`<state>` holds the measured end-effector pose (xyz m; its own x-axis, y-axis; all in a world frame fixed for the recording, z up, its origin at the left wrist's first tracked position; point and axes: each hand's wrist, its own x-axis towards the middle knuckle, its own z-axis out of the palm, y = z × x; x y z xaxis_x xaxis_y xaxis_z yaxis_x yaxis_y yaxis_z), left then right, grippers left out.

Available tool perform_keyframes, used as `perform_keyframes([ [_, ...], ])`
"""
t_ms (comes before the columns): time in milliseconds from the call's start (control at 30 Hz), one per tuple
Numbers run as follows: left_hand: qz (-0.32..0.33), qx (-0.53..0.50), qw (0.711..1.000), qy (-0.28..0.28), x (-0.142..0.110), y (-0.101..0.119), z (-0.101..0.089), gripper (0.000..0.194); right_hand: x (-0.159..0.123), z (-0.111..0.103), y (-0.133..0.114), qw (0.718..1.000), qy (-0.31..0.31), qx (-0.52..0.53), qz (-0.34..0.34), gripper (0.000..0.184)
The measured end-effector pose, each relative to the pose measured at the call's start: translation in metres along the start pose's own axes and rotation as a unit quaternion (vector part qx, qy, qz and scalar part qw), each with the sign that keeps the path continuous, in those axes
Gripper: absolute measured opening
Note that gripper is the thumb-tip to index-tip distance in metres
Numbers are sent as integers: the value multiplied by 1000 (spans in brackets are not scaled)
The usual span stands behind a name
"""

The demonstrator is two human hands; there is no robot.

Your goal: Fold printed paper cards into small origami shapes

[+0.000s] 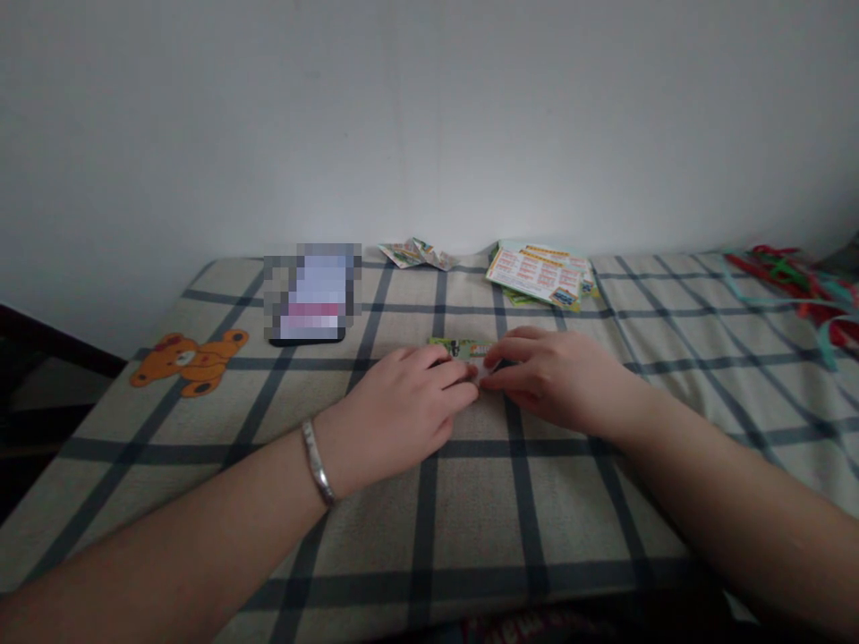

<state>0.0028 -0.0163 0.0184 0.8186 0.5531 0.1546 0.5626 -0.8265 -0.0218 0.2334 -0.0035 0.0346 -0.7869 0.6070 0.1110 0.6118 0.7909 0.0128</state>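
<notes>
A small piece of printed paper (pixel 463 347), green with dark figures along its far edge, lies on the checked cloth between my hands. My left hand (pixel 414 398), a silver bracelet at its wrist, reaches in from the left with its curled fingers on the paper's near side. From the right, my right hand (pixel 547 374) pinches the paper's right part between thumb and fingers. The fingertips of both hands nearly meet at a pale bit of the paper. Much of the sheet is hidden under the fingers.
At the back stands a phone (pixel 314 295) with a blurred screen, left of some folded paper pieces (pixel 416 253) and a stack of printed cards (pixel 537 275). An orange bear cutout (pixel 191 360) lies at left, red and green ribbons (pixel 792 277) at right. A wall (pixel 429 125) rises behind.
</notes>
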Motion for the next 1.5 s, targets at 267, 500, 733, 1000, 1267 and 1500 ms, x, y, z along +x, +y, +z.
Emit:
perform_keyframes([
  [267, 4, 3, 1000, 2, 0, -1, 0, 23, 0, 3, 1, 998, 7, -27, 56, 19],
  [500, 8, 4, 1000, 3, -1, -1, 0, 31, -2, 3, 5, 997, 12, -27, 65, 22],
  [733, 3, 0, 1000, -2, -1, -1, -1, 32, -3, 0, 6, 995, -1, -53, 86, 18],
  [1000, 4, -6, 1000, 9, 0, -1, 0, 32, -2, -6, 4, 986, -24, -87, 141, 21],
  [1267, 0, -27, 1000, 9, -2, -2, 1, 35, -6, -8, 13, 983, -30, -94, 157, 22],
  [1500, 4, -23, 1000, 20, -3, -3, 3, 34, -3, -6, 7, 993, 9, -94, 71, 19],
])
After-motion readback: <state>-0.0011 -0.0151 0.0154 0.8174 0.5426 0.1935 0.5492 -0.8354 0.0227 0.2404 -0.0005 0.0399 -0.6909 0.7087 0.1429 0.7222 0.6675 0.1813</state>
